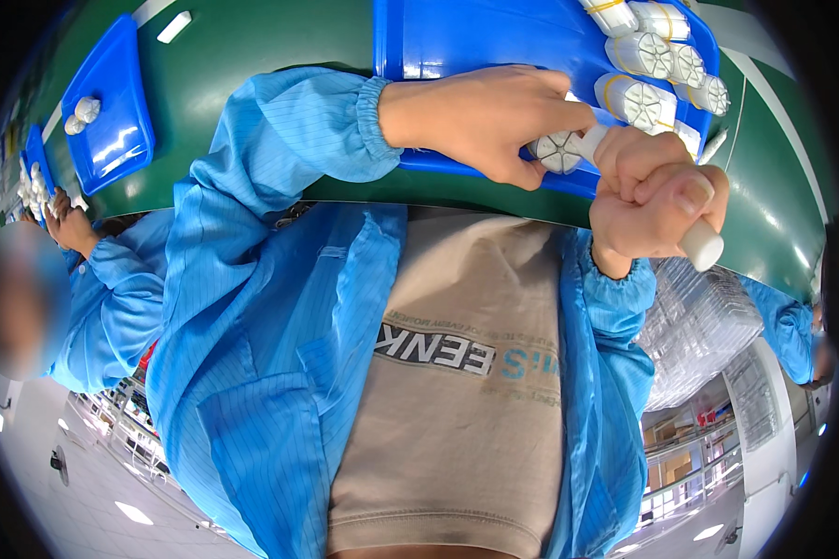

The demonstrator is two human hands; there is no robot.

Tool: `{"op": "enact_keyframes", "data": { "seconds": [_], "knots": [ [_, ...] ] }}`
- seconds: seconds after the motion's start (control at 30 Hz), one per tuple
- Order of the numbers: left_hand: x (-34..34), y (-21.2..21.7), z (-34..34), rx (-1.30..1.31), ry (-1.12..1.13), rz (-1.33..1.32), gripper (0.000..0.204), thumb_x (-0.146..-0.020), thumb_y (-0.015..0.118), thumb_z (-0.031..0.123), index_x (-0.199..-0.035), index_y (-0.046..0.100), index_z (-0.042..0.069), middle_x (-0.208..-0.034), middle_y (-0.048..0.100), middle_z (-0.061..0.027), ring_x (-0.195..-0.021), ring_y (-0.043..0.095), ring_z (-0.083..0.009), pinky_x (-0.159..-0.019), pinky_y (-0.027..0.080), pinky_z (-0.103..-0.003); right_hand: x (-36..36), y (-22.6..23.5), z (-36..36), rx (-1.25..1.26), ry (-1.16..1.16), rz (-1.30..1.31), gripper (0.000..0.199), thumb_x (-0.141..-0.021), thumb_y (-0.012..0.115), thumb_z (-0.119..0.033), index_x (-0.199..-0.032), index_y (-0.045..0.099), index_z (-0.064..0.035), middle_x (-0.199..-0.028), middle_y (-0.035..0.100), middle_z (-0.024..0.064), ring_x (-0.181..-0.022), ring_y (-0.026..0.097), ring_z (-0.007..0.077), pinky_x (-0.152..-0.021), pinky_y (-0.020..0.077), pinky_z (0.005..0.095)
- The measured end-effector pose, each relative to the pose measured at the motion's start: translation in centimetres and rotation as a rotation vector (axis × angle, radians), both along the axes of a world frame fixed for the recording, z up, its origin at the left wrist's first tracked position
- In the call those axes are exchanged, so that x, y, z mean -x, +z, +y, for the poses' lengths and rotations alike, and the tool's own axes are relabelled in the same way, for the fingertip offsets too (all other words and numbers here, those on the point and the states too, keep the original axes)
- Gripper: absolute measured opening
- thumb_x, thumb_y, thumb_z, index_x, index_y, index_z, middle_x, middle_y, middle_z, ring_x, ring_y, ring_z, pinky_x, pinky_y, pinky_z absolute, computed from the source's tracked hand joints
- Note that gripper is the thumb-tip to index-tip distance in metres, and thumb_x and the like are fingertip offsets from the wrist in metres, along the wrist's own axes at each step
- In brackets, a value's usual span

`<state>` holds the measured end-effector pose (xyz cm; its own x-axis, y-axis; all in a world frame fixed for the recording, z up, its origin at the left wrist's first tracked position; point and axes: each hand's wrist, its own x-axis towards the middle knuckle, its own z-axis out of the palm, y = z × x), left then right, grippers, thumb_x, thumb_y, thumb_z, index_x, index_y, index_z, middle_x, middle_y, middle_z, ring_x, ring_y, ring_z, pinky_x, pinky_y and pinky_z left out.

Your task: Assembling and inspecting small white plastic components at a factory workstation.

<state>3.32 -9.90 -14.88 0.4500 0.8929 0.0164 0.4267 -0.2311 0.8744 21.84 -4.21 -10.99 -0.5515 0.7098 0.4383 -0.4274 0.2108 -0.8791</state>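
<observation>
My right hand (657,196) is closed in a fist around a white tube (702,245). One rounded end sticks out below the fist, and its other end shows near my left fingertips. My left hand (485,121) reaches in from the left over a blue tray (466,42). Its thumb and fingers curl about a bundle of white tubes (557,153), whose ribbed round end faces me. Part of that bundle is hidden behind the fingers. Several more white bundles (645,54), some with yellow bands, lie at the tray's right side.
A green table (280,37) carries the trays. Farther left, a smaller blue tray (112,121) holds white pieces, and a white block (174,27) lies on the table. A co-worker's hand (70,224) is at far left. A plastic-wrapped stack (699,326) stands at right.
</observation>
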Motion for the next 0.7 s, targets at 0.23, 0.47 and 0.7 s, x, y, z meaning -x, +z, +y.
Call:
{"op": "enact_keyframes", "data": {
  "seconds": [0.23, 0.47, 0.7],
  "knots": [
    [-0.5, -1.0, -0.2, -0.179, 0.070, -0.143, 0.069, -0.072, 0.081, 0.019, -0.134, 0.054, 0.006, -0.117, 0.060, -0.0181, -0.107, 0.060, -0.0388, -0.091, 0.050, -0.046, 1.6, 0.4, -0.8, -0.133, -0.091, -0.010, 0.022, -0.097, 0.069, -0.007, -0.081, 0.056, 0.0017, -0.069, 0.064, 0.0126, -0.058, 0.057, 0.0168, -0.055, 0.0503, 0.0302],
    [0.0, -0.9, 0.4, -0.211, 0.126, -0.034, 0.049, -0.076, 0.085, 0.026, -0.117, 0.068, 0.004, -0.103, 0.070, -0.0141, -0.100, 0.066, -0.0353, -0.085, 0.055, -0.043, 0.9, -1.0, -0.1, -0.109, -0.311, -0.160, 0.020, -0.094, 0.069, -0.008, -0.081, 0.057, 0.0005, -0.069, 0.067, 0.0135, -0.057, 0.059, 0.0150, -0.054, 0.0497, 0.0276],
    [0.4, 0.4, 0.3, 0.074, 0.002, -0.172, 0.057, -0.074, 0.079, 0.013, -0.129, 0.066, 0.003, -0.120, 0.071, -0.0165, -0.119, 0.065, -0.0351, -0.097, 0.055, -0.043, -0.5, 1.7, 0.8, 0.209, -0.152, 0.073, 0.028, -0.103, 0.047, -0.030, -0.083, 0.040, -0.0121, -0.056, 0.034, 0.0047, -0.040, 0.022, 0.0132, -0.036, 0.0215, 0.0337]
  ]
}}
